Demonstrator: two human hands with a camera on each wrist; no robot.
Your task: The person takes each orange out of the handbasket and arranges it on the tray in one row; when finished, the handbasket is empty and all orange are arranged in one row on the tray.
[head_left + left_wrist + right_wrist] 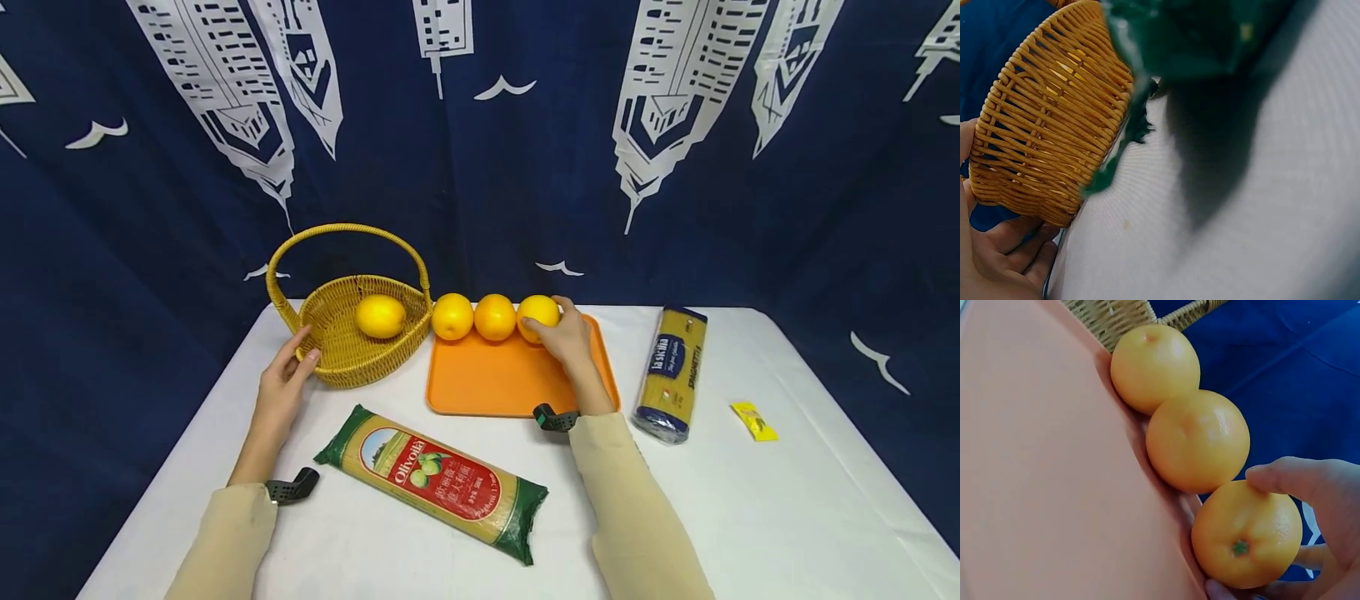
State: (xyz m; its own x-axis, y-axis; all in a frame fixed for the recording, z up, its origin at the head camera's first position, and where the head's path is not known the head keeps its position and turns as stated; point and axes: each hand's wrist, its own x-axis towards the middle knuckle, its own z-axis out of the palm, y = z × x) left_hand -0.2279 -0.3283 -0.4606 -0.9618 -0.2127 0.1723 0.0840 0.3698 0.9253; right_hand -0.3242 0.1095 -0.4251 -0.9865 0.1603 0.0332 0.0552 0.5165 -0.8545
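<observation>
Left hand: this one [283, 379] is left of centre in the head view, thumb and fingers hooked on the near-left side of the basket, so yeah, it's got a grip on it. In the left wrist view a few fingers show curled down under the weave at lower left.
Basket: yellow wicker [367, 368] with a tall hoop handle, left of centre in the head view, standing upright.
In the basket: one yellow lemon-shaped fruit [380, 317], lying toward the right side.
Right hand: just right of centre [567, 337], pinching the last orange in the row with thumb on one side and fingers on the other.
Pinched orange: the rightmost one [535, 315], near the middle of the head view; the right wrist view has it low in the frame, green stem spot showing.
Other two oranges: middle one [495, 317] and left one [452, 317], lined up beside it, the left one right by the basket.
Tray: flat orange thing [487, 379] mid-frame, oranges along its top edge. Can't tell if they sit on the rim or just behind it.
Pasta packs: green-ended Olivoilà [442, 479] slanting across the lower middle, blue-and-yellow La Sicilia spaghetti [675, 371] at centre right.
Tiny extra: yellow packet [754, 421] further right.
Backdrop: white tablecloth [765, 517] below, navy curtain [525, 183] with white building prints up top.
</observation>
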